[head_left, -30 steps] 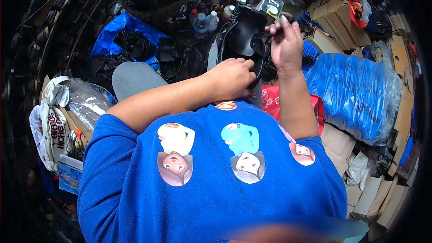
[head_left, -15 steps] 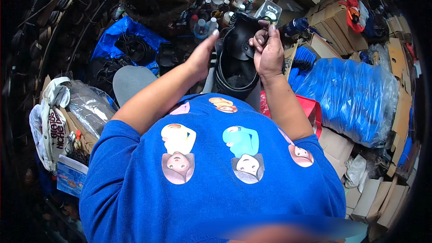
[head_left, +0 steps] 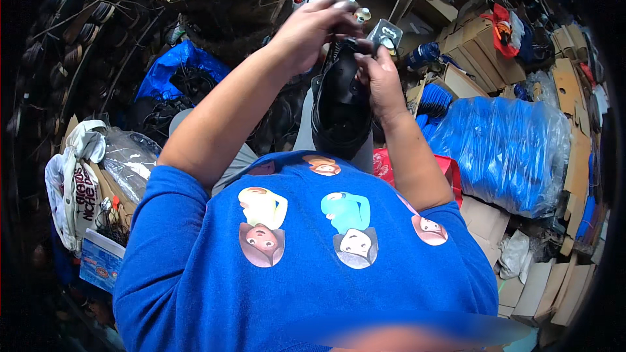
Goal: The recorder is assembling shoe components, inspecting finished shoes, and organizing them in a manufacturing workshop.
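A black boot-like piece [head_left: 342, 127], with a thick rounded rim towards me, stands between my knees. Above its far end, my left hand [head_left: 313, 31] is raised with bent fingers; their tips are smeared by motion, so what they hold cannot be made out. My right hand [head_left: 383, 85] is at the right side of the black piece, fingers curled in and thumb up. Whatever sits in those fingers is too small or hidden to name. Just beyond the right thumb is a clear plastic container [head_left: 386, 31] with something pale inside.
Several small bottles [head_left: 362, 14] stand past my left hand, partly covered by it. To the right lie a plastic-wrapped blue bundle [head_left: 502, 150], cardboard boxes [head_left: 479, 45] and a red bag [head_left: 450, 173]. At left are a blue sheet [head_left: 189, 58] and a white cloth bag [head_left: 72, 182].
My left hand has risen away from me and to the right, from beside the black piece to over its far end. My right hand has lowered slightly, its fingers still curled.
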Available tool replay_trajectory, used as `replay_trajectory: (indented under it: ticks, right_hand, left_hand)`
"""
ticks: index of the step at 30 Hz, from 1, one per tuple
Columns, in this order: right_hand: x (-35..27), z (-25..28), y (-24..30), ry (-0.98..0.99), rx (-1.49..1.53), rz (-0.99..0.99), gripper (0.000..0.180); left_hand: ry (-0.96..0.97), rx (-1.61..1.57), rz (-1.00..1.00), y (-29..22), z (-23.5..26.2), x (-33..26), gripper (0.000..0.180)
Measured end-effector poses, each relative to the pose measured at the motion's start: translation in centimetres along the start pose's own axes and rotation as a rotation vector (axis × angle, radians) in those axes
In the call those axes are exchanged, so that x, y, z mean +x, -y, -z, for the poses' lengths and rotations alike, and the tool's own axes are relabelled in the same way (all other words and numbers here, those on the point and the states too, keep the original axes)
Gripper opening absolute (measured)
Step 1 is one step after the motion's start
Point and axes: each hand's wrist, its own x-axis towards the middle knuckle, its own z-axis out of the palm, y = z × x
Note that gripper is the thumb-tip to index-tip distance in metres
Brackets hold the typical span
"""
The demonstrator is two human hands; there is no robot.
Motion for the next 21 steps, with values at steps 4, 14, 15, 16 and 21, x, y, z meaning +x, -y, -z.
replay_trajectory:
  ticks: [4, 14, 15, 16, 21]
  right_hand:
    - [0.8, 0.8, 0.6, 0.217, -0.602, -0.086, 0.022]
    - [0.4, 1.1, 5.4, 0.548, -0.826, -0.171, 0.03]
    - [0.3, 1.2, 5.2, 0.551, -0.825, -0.173, 0.03]
    - [0.2, 1.3, 4.9, 0.54, -0.891, -0.006, 0.026]
    - [0.4, 0.9, 3.3, 0.368, -1.08, 0.638, 0.02]
  left_hand:
    - [0.577, 1.264, -0.254, -1.7, -6.0, -0.6, 0.024]
    - [0.486, 1.043, -0.033, -0.5, 0.1, -0.3, 0.062]
    - [0.474, 1.044, 0.034, -0.6, 0.4, 0.3, 0.062]
    - [0.462, 1.045, 0.102, -0.5, 0.8, 0.8, 0.062]
    - [0.31, 0.996, 0.194, 0.9, 1.5, 2.0, 0.06]
